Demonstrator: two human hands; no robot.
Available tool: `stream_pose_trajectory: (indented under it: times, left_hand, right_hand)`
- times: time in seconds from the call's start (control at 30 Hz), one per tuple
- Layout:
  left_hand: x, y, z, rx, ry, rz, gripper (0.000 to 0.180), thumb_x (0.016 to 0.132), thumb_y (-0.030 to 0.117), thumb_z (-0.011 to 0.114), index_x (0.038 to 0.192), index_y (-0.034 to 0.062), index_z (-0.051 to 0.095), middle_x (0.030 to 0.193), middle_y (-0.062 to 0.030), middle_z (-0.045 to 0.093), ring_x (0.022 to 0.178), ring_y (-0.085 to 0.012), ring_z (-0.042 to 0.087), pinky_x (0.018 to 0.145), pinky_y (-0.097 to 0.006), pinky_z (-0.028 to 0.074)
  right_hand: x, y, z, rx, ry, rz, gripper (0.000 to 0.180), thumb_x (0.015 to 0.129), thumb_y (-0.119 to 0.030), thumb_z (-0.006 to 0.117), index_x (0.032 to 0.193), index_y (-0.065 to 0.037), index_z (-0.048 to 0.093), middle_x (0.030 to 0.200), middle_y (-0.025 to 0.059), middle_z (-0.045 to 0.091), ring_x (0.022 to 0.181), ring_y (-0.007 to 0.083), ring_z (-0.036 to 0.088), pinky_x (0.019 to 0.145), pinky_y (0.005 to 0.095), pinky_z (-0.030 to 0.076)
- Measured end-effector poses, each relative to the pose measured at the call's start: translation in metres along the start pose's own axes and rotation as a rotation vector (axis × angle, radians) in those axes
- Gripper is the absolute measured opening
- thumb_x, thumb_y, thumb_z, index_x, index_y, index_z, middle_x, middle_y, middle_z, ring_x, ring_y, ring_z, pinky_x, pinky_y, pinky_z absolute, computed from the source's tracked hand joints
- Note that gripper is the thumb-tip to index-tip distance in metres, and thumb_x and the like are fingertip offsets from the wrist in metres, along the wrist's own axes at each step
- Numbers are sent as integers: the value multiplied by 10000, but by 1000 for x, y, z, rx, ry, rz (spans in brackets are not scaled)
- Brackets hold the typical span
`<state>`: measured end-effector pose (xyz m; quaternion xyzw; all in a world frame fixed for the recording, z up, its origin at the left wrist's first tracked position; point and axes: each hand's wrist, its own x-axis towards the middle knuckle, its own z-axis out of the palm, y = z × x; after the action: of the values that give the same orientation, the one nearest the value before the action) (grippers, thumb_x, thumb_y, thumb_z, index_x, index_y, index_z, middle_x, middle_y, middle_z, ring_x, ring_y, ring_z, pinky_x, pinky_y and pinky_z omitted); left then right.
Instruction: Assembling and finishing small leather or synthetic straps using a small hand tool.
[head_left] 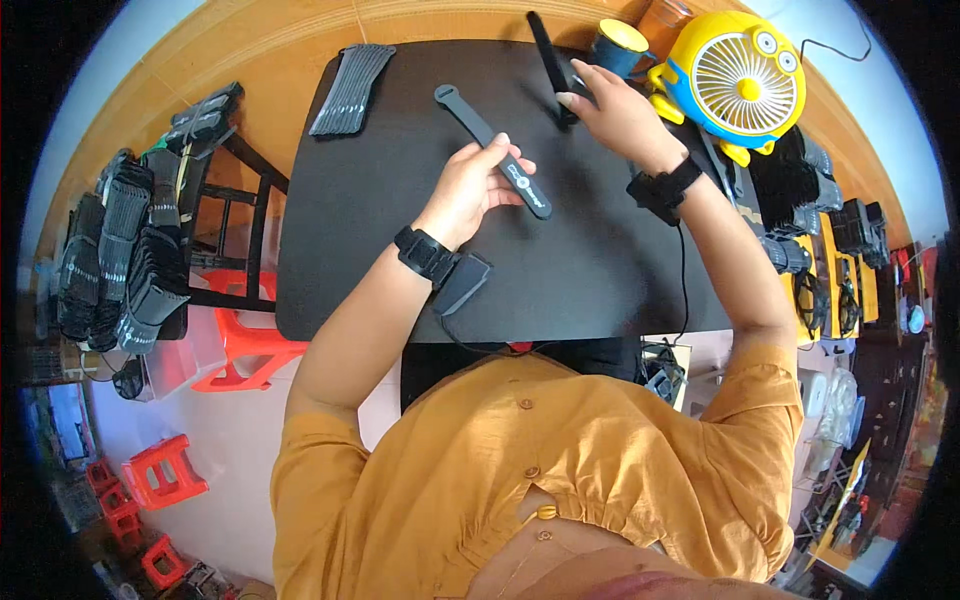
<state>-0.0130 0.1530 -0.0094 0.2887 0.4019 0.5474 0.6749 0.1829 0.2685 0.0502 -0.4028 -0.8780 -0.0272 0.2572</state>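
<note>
My left hand [472, 188] is closed around a flat black strap [462, 112] above the middle of the dark table [400, 250]. That strap has a rounded end with a slot at the top and pale printing near its lower end. Toward the far right of the table, my right hand [622, 118] pinches a second black strap [543, 50] between thumb and fingers; it stands nearly edge-on, so its face is hidden. A fanned bundle of black straps [352, 90] lies at the table's far left corner, apart from both hands.
At the far right stand a yellow and blue fan [745, 85] and a dark blue cup with yellow inside [620, 45]. Stacked black straps [125, 240] sit left of the table, with more black bundles [790, 180] at the right. Red stools [165, 472] stand on the floor.
</note>
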Motion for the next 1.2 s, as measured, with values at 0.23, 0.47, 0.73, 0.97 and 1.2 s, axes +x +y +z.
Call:
stream_pose_trajectory:
  times: [0.23, 0.47, 0.73, 0.97, 1.2]
  left_hand:
    - [-5, 3, 9, 30, 4, 81, 305, 1010, 329, 494, 1066, 38, 570, 930, -87, 653, 816, -175, 654, 699, -301, 558]
    - [-11, 4, 13, 47, -98, 149, 309, 1029, 282, 456, 1115, 9, 574, 944, -82, 642, 842, -172, 635, 765, -304, 533]
    - [-10, 3, 10, 155, -188, 183, 287, 1031, 236, 449, 1152, 4, 566, 1055, -96, 632, 874, -163, 609, 776, -309, 504]
    - [-4, 2, 9, 119, 29, 129, 271, 1022, 261, 472, 1114, 23, 563, 1050, -119, 653, 889, -175, 634, 784, -302, 522]
    - [7, -4, -1, 155, 23, 91, 271, 1017, 278, 486, 1091, 28, 560, 1004, -116, 657, 859, -168, 636, 756, -286, 525]
  right_hand:
    - [-28, -38, -8, 633, -673, 229, 430, 934, -445, 605, 973, -24, 687, 876, 74, 691, 825, 135, 609, 772, 296, 478]
    - [-54, -68, -17, 829, -566, 445, 306, 908, -360, 672, 956, -58, 655, 770, -16, 652, 550, 30, 483, 460, 206, 359]
    - [-67, -61, -3, 1178, -474, 539, 317, 920, -356, 649, 953, -41, 663, 669, -16, 565, 496, 36, 440, 419, 207, 329]
    - [-44, -24, 2, 360, -235, 86, 308, 872, -319, 652, 933, -18, 673, 850, 224, 660, 892, 398, 649, 776, 459, 515]
    - [-2, 34, 46, -93, -152, 233, 340, 846, -254, 647, 1110, -44, 606, 942, 228, 663, 967, 375, 644, 835, 457, 522]
